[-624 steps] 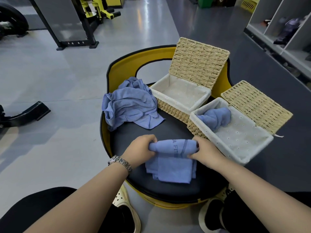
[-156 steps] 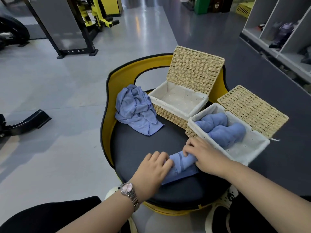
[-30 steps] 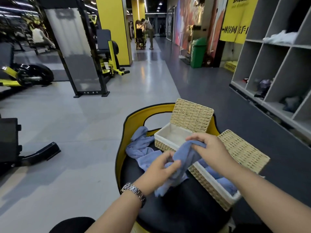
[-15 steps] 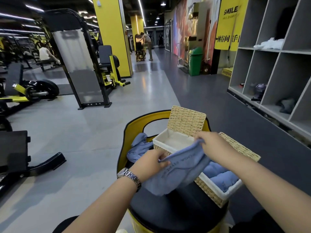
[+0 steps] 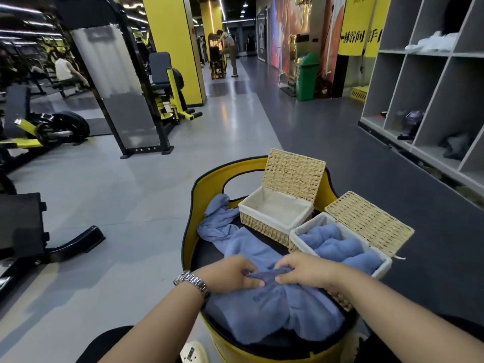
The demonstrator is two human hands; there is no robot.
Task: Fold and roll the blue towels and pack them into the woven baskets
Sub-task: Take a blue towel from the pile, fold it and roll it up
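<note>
Blue towel (image 5: 272, 307) on a black-and-yellow seat (image 5: 207, 179) — tan woven baskets (image 5: 264, 226), white-lined — silver watch (image 5: 191, 281).

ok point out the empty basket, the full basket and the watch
empty basket (image 5: 264, 223): head view, on its woven front wall
full basket (image 5: 301, 235): head view, on the white liner rim at its near-left corner
watch (image 5: 190, 281): head view, on the metal band at the left wrist

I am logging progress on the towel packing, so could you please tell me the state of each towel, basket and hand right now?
Near basket: lid open, three rolled towels inside.
Far basket: lid open, empty.
Towel on the seat: spread, bunched at its top edge.
Spare towel: crumpled, unfolded.
Left hand: pinching the towel's edge.
Right hand: pinching the same edge.
</note>
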